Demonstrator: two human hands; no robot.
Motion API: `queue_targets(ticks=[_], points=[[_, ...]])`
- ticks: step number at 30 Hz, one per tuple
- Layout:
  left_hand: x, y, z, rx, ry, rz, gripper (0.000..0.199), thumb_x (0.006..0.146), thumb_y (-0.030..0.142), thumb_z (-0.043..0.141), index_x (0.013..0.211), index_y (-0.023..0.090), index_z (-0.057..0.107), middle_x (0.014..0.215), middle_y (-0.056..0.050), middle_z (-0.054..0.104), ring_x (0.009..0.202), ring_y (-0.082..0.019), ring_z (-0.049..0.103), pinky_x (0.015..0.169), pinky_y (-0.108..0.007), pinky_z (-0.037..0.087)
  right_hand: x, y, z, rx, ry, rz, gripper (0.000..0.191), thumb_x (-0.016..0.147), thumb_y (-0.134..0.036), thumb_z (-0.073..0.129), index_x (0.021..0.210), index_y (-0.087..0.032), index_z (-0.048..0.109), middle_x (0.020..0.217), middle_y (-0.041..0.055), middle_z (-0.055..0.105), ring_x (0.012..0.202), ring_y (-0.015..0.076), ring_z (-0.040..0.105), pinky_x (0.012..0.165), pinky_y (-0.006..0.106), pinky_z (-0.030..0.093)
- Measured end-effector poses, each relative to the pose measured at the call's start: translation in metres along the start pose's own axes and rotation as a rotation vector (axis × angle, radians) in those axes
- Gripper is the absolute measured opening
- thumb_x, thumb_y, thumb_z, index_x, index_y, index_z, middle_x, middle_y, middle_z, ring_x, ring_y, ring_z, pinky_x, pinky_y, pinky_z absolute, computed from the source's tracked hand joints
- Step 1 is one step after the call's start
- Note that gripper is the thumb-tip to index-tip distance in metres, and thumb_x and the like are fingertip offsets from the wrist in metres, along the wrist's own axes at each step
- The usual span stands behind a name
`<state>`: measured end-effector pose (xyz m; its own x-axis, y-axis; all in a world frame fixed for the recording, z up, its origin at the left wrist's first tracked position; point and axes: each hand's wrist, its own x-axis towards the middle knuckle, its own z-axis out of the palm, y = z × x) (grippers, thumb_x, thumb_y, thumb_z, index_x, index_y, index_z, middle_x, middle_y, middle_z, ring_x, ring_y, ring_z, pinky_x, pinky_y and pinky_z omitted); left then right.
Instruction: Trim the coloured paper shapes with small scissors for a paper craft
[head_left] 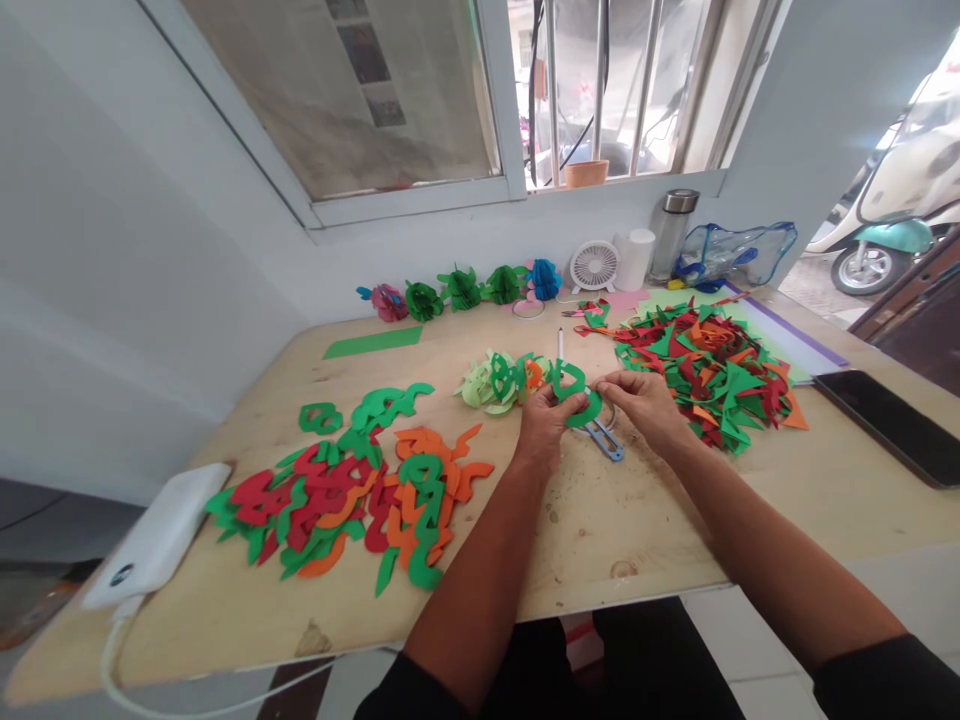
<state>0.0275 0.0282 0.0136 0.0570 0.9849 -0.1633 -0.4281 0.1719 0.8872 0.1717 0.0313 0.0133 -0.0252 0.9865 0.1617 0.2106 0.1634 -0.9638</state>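
My left hand (546, 418) pinches a curved green paper cutout (571, 410) between thumb and fingers, above the table. The closed fingertips of my right hand (643, 402) meet the cutout's right edge; any smaller thing between them is too small to make out. Just below the cutout lies a light-blue craft knife (606, 440), partly hidden by the paper. A white pen (560, 343) is behind the cutout. Beyond my left hand sits a cluster of pale green cutouts (480, 385) with darker green and orange pieces (533, 373).
Red, green and orange cutouts (322, 495) are heaped at left, near a white power bank (161, 540). Paper scraps (720, 365) pile up at right beside a phone (892, 425). Folded paper ornaments (461, 290), a small fan (595, 267) and a bottle (670, 240) line the wall.
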Motion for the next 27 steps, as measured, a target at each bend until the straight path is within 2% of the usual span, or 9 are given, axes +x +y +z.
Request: queue_targets(ticks=[14, 21, 27], points=[[0.0003, -0.0010, 0.0014, -0.032, 0.012, -0.002, 0.029, 0.043, 0.024, 0.079, 0.065, 0.013, 0.065, 0.059, 0.002, 0.062, 0.056, -0.009, 0.055, 0.063, -0.024, 0.046, -0.0013, -0.0037, 0.0009, 0.012, -0.006, 0.009, 0.022, 0.069, -0.037, 0.062, 0.067, -0.017, 0.069, 0.058, 0.0009, 0.062, 0.066, 0.0171, 0.058, 0.063, 0.028, 0.046], [0.0022, -0.0025, -0.0008, -0.020, -0.056, 0.006, 0.024, 0.046, 0.024, 0.078, 0.061, 0.013, 0.063, 0.057, 0.002, 0.058, 0.055, -0.009, 0.053, 0.060, -0.022, 0.043, -0.0018, -0.0052, 0.0012, -0.009, -0.010, 0.003, 0.024, 0.069, -0.040, 0.062, 0.067, -0.017, 0.069, 0.056, 0.0007, 0.061, 0.063, 0.0165, 0.057, 0.061, 0.028, 0.045], [0.0012, -0.0017, -0.0019, 0.042, -0.067, 0.023, 0.023, 0.049, 0.026, 0.077, 0.057, 0.013, 0.060, 0.053, 0.003, 0.054, 0.053, -0.008, 0.051, 0.057, -0.021, 0.041, -0.0019, -0.0054, 0.0018, -0.017, -0.012, -0.008, 0.026, 0.069, -0.041, 0.061, 0.069, -0.016, 0.070, 0.061, 0.0020, 0.064, 0.063, 0.0164, 0.057, 0.059, 0.028, 0.045]])
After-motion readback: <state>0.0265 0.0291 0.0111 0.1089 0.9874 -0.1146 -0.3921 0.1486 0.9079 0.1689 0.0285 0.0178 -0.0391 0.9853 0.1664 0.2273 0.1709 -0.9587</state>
